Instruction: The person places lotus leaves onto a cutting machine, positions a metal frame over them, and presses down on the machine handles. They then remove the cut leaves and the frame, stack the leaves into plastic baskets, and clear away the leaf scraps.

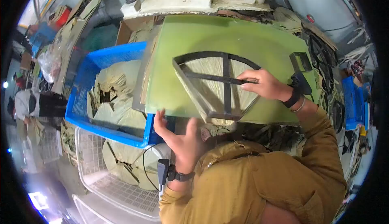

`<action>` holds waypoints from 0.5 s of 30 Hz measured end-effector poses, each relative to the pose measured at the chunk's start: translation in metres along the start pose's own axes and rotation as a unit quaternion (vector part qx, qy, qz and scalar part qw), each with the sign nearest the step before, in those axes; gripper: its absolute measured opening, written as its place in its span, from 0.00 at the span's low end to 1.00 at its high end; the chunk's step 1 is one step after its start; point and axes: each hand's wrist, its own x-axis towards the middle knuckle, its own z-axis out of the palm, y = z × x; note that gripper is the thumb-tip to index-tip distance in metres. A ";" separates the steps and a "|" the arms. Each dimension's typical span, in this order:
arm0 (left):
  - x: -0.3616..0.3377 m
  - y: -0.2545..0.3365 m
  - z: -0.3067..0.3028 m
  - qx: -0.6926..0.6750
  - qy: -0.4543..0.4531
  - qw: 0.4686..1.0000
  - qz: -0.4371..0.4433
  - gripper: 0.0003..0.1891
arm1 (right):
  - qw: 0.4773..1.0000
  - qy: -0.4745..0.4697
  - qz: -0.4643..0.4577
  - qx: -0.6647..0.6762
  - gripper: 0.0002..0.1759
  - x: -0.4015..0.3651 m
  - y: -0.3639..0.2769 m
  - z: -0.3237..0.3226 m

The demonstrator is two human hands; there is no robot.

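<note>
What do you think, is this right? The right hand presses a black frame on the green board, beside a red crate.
Not quite: the head view shows the crate is blue, not red. The right hand does rest on the black frame on the green board.
</note>
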 end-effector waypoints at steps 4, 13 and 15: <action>-0.050 -0.051 0.002 -0.308 -0.117 0.835 -0.441 0.20 | 0.993 0.033 -0.032 0.107 0.16 -0.007 -0.011 0.020; -0.064 0.007 -0.022 -0.456 -0.007 0.778 -0.433 0.20 | 0.976 0.135 0.086 0.145 0.13 -0.030 -0.014 -0.007; -0.055 0.010 -0.050 -0.424 0.031 0.807 -0.411 0.21 | 0.973 0.214 0.004 0.091 0.12 -0.019 0.018 -0.021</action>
